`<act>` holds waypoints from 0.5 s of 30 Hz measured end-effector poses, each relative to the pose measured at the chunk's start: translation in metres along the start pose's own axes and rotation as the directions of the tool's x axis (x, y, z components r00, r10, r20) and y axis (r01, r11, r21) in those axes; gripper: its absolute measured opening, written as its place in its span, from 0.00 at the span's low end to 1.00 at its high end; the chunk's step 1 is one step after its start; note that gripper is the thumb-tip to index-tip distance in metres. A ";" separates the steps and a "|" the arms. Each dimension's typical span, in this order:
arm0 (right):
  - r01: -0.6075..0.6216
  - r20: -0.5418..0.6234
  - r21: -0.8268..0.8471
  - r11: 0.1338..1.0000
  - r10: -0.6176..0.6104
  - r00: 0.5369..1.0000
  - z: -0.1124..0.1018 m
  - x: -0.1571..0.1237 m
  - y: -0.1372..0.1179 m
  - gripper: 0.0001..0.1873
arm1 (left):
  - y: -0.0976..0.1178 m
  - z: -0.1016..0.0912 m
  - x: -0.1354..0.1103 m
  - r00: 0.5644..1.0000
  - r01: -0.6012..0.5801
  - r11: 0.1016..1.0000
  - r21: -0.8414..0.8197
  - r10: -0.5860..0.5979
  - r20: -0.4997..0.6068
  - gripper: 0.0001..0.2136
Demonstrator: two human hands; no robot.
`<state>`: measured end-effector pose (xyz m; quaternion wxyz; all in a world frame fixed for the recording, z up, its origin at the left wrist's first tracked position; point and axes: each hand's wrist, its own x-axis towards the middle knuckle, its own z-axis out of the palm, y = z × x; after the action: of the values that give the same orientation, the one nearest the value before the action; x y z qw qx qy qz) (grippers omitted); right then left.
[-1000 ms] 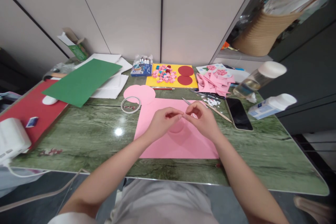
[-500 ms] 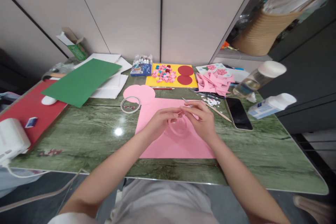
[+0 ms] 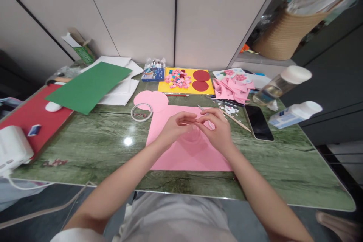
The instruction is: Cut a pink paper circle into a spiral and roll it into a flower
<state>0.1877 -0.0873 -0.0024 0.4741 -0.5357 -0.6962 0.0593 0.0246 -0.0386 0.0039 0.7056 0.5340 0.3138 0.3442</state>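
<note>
Right of the hands (image 3: 177,126), a wooden stick (image 3: 237,121) lies beside a phone (image 3: 259,123)

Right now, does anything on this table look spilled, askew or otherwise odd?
Loose white scraps lie left of the phone, and reddish bits are scattered toward the table's front left; both look spilled. The green sheet sits askew, overlapping white paper and the red sheet.

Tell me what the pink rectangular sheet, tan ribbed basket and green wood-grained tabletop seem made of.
Pink rectangular sheet: perhaps matte paper, card or thin foam; flat, straight-edged, without glare.
Tan ribbed basket: dull, perhaps coiled rope or woven fibre; rounded ridges circle its wall.
Green wood-grained tabletop: glossy, perhaps laminate or glass-covered; it mirrors a bright light spot.
</note>
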 end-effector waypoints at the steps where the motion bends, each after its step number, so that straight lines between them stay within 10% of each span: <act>1: 0.005 0.004 -0.005 1.000 -0.005 1.000 0.000 0.000 0.000 0.03 | 0.001 0.000 0.000 1.000 0.003 1.000 0.021 -0.002 -0.007 0.14; 15: 0.144 0.111 -0.054 0.988 -0.137 0.984 0.000 -0.001 0.002 0.05 | 0.003 0.004 -0.003 0.999 -0.014 0.978 0.210 0.007 0.034 0.10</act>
<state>0.1891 -0.0872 -0.0044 0.4226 -0.4957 -0.7580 0.0328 0.0257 -0.0421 0.0077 0.6486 0.6127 0.3339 0.3040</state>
